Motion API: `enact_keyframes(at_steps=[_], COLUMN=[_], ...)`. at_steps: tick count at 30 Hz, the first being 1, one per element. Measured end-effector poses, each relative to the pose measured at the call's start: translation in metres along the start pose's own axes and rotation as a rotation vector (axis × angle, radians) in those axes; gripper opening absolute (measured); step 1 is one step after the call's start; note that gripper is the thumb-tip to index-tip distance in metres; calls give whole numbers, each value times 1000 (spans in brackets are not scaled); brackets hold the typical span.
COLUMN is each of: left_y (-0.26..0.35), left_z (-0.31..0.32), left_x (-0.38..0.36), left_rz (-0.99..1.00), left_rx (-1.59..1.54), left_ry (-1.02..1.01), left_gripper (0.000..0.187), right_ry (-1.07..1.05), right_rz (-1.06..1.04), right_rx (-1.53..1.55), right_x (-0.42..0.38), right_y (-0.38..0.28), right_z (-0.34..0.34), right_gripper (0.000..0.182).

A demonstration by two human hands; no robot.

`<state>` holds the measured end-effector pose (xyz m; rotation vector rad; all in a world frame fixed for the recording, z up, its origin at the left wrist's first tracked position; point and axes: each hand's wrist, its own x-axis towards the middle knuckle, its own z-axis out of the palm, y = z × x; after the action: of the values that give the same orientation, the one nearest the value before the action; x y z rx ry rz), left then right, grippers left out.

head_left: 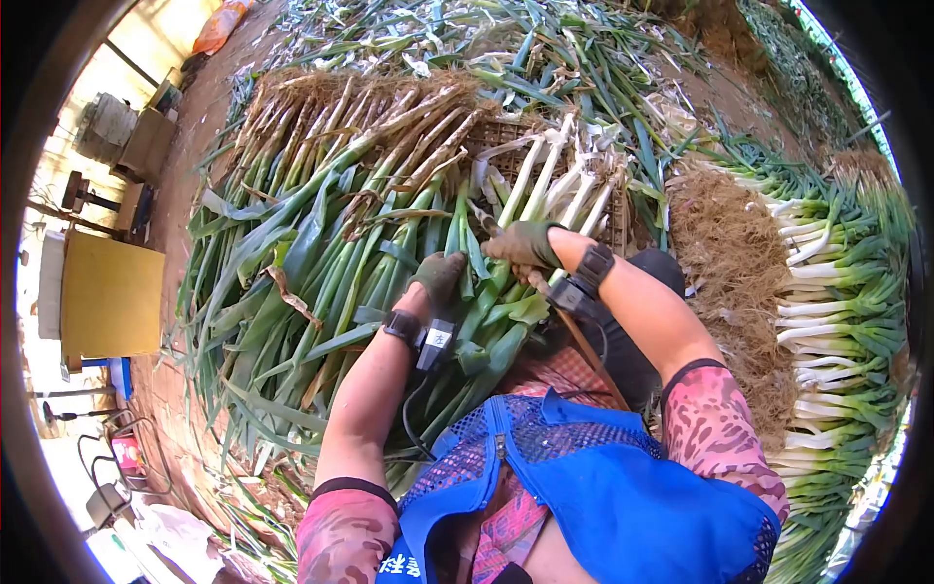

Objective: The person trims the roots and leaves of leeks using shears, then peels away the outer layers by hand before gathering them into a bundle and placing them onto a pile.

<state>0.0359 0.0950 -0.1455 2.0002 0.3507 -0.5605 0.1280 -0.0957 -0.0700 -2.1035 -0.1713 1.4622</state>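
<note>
My left hand [441, 276], in a dark green glove, is closed around green leek leaves at the edge of a large pile of leeks [321, 243]. Close to its right, my right hand [523, 245], gloved too, has its fingers wrapped round a leek stalk and what looks like a thin brown stick. White-stemmed leeks [545, 175] lie beyond my right hand, their stems pointing away from me. In the pile at the left, brown outer leaves and roots still cover the far ends. Both wrists wear black devices.
Stacked leeks with white stems [812, 321] and brown roots [730, 282] line the right side. Loose leaf scraps [525, 49] cover the ground at the back. A yellow box [112, 297] and a metal frame stand at the left.
</note>
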Motion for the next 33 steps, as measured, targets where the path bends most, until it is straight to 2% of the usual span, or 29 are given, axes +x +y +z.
enact_keyframes(at_steps=[3,5,7,9,11,12,14,16,18,19,20,23,24,26,28,29,31,32,33], left_y=[24,1,4,19,19,19,0,-11,-23,-32,-53,-41,-25,19,39,74,68,63,47], left_z=[2,4,1,1,-2,-2,-3,0,3,6,13,12,8,-9,-32,-59,-115,-145,-177], left_x=[-14,-1,-5,-13,-14,-14,-5,-1,9,16,37,35,24,-17,-53,-97,-150,-181,-212], left_rz=[-169,37,37,-161,-150,-144,183,332,302,281,247,20,-77,0,62,-45,-10,-31,-55], left_rx=[-320,-214,-229,-371,-366,-364,32,216,159,117,49,-112,-158,89,324,190,98,157,168], left_ry=[39,16,16,32,25,18,34,36,32,34,37,68,80,21,-22,-160,-115,-18,91], left_gripper=[26,32,38,43,42,42,42,41,41,41,41,41,41,41,44,44,35,34,31], right_ry=[-16,20,9,36,73,44,68,82,95,-5,26,81,77,100,171,194,203,214,194], right_rz=[42,26,-61,-86,-64,-184,-188,-131,-70,-140,-147,-139,-159,-113,-228,-251,-289,-330,-282], right_rx=[93,144,217,305,309,217,177,147,99,230,290,336,332,261,370,450,496,520,505], right_x=[6,5,33,47,37,28,-2,12,43,35,40,38,39,20,36,28,25,27,-1], right_y=[7,1,8,14,17,19,15,17,16,11,7,1,4,6,32,38,59,69,66], right_z=[-1,-2,-4,-2,4,5,11,13,3,-4,-6,-9,-8,-11,-13,-14,-16,-15,-17], right_gripper=[58,56,52,49,47,49,53,55,56,54,52,51,51,50,50,45,46,47,46])
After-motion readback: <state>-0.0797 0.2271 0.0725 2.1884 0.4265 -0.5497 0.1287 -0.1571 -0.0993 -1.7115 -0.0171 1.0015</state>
